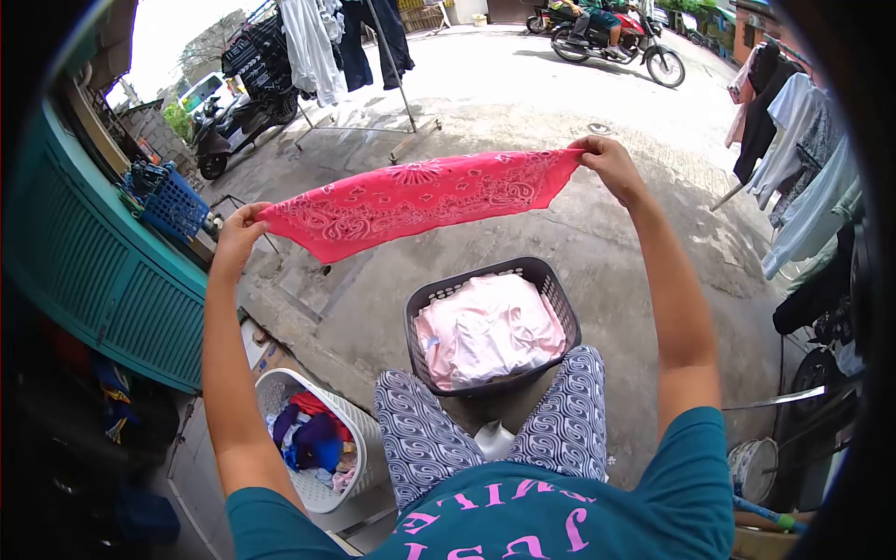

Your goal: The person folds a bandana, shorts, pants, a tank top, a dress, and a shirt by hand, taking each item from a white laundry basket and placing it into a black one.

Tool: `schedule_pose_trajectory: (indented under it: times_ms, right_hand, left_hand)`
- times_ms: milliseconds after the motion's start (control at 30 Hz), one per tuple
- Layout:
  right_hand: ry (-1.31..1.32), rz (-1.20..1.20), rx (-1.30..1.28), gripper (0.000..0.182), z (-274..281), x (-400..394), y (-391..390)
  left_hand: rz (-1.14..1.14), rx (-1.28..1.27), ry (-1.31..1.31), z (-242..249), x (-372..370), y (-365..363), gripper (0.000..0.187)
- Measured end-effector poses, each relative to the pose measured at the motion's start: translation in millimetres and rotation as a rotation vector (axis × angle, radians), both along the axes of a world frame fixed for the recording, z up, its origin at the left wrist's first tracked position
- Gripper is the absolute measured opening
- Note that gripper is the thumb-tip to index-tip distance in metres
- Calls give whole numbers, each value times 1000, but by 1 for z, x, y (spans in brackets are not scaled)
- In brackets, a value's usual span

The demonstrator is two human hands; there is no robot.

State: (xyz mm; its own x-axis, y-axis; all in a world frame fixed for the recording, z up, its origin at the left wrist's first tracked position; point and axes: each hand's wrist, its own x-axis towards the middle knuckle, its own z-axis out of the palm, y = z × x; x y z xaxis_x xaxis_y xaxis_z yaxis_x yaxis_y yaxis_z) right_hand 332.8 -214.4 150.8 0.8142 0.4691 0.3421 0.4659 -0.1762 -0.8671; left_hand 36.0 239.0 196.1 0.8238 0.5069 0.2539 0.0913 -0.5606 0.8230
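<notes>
A pink-red bandana with a white paisley pattern is stretched out in the air in front of me. My left hand pinches its left corner, and my right hand pinches the right corner, a little higher. Below the cloth, between my knees and the street, a dark grey basket holds pale pink folded cloth. To the left of my legs stands a white basket with mixed red, blue and pink clothes inside.
Clothes hang on a rack ahead and on a line at the right. A blue basket is by the green shutters. People ride a red motorcycle on the street; a scooter is parked at the left.
</notes>
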Motion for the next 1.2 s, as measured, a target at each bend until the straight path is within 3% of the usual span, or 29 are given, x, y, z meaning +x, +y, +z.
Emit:
schedule_pose_trajectory:
  times_ms: [67,200,267,300,333,367,400,433,500,567,633,733,767,833,900,1067,1133,1167,1200]
  right_hand:
    - [-73,-54,-52,21,-14,-7,-12]
    - [53,-5,-60,13,-48,-51,-54]
    - [142,89,130,9,-60,-78,-70]
    - [186,112,231,8,-61,-91,-75]
    - [194,110,226,8,-68,-95,-81]
    - [291,193,390,8,-76,-95,-88]
    - [387,275,557,8,-77,-97,-90]
    - [390,274,554,8,-76,-97,-90]
    - [544,212,678,9,-69,-97,-80]
    - [605,107,703,8,-76,-84,-65]
    - [727,16,617,9,-101,-61,-58]
    - [712,-34,606,12,-120,-59,-41]
    - [695,-76,603,13,-122,-65,-31]
    - [657,-136,596,14,-110,-92,-11]
    - [507,-26,405,17,-106,-116,1]
    - [563,237,356,15,-104,-175,48]
    - [581,328,381,19,-98,-195,62]
    - [595,379,389,21,-96,-202,67]
    - [627,422,417,23,-98,-206,71]
  left_hand:
    - [30,211,-24,-24,-6,8,15]
    - [168,435,118,-43,-50,-45,13]
    - [-58,49,-289,-69,-67,-52,9]
    - [-57,43,-281,-75,-73,-57,9]
    - [-175,-232,-391,-79,-77,-63,8]
    - [-290,-510,-502,-82,-80,-66,8]
    - [-392,-632,-525,-86,-81,-61,12]
    - [-390,-636,-523,-92,-78,-59,12]
    - [-251,-969,-566,-96,-67,-57,12]
    - [-180,-974,-501,-97,-42,-65,11]
    - [24,-847,-325,-127,-19,-54,10]
    - [147,-646,-351,-165,-1,-58,8]
    - [149,-649,-348,-170,3,-65,8]
    - [105,-336,-354,-171,10,-96,10]
    - [103,-65,-211,-164,11,-133,13]
    - [-102,-68,-252,-130,17,-228,10]
    - [-271,217,-254,-125,17,-245,24]
    - [-288,240,-271,-123,17,-250,36]
    - [-264,251,-279,-127,19,-251,34]
